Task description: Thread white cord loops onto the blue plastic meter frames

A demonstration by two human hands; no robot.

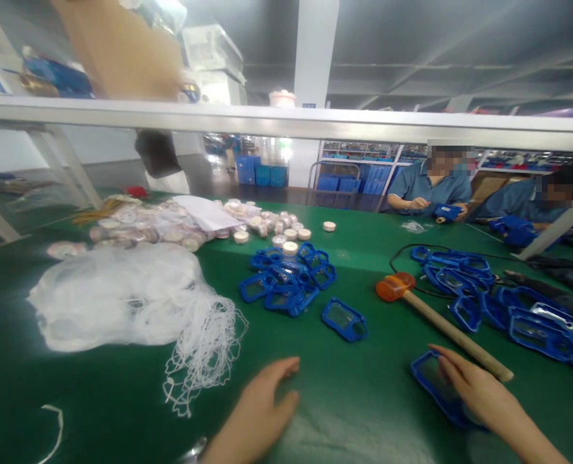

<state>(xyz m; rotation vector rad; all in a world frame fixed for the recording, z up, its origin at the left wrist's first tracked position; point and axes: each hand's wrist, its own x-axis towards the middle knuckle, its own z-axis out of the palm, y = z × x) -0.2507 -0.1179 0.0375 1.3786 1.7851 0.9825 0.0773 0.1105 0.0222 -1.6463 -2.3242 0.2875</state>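
Note:
My right hand [479, 390] is closed around the edge of a blue plastic frame [434, 380] with a clear window, at the lower right. Its fingertips lie over the frame's upper side and hide part of it. My left hand [264, 406] is over the green table at the bottom middle, thumb and fingers apart, holding nothing. Ahead of it lies a single blue frame [344, 319], and behind that a pile of similar blue frames [286, 283]. A mallet [450, 322] with an orange head and wooden handle lies just beyond my right hand.
White elastic loops [203, 354] spill beside a white plastic bag [116, 296] on the left. Wrapped round parts [170, 222] are heaped behind. More blue frames [542, 332] lie at right. A metal shelf bar [286, 120] crosses above. Two people [428, 187] work opposite.

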